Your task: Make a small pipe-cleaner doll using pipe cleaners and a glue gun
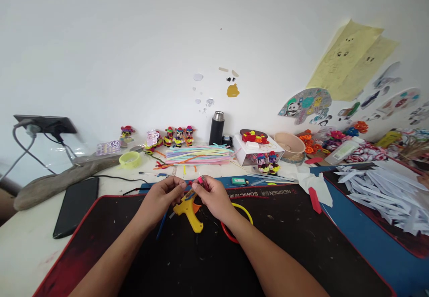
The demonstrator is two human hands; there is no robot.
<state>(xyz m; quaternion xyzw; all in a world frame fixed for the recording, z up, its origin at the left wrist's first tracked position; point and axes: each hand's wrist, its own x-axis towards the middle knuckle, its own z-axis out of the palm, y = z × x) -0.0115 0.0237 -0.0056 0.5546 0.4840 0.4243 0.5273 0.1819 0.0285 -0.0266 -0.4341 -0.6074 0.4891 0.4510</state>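
Observation:
My left hand (pixel 167 196) and my right hand (pixel 214 196) are raised close together over the black desk mat (pixel 214 261). Between the right fingertips shows a small pink-red piece (pixel 200 180), too small to name. The left thumb and fingers are pinched, and what they hold, if anything, is hard to make out. Below the hands lies a yellow glue gun (pixel 190 214) with an orange trigger. A red and yellow ring (pixel 247 212) rests on the mat, partly behind my right wrist. A thin blue stick (pixel 161 225) lies by my left wrist.
Behind the mat are a bundle of pastel pipe cleaners (pixel 197 154), several small figurines (pixel 179 136), a black thermos (pixel 217 129) and a white box (pixel 258 147). To the left are a phone (pixel 76 207) and driftwood (pixel 77 176); white paper strips (pixel 385 194) pile at right.

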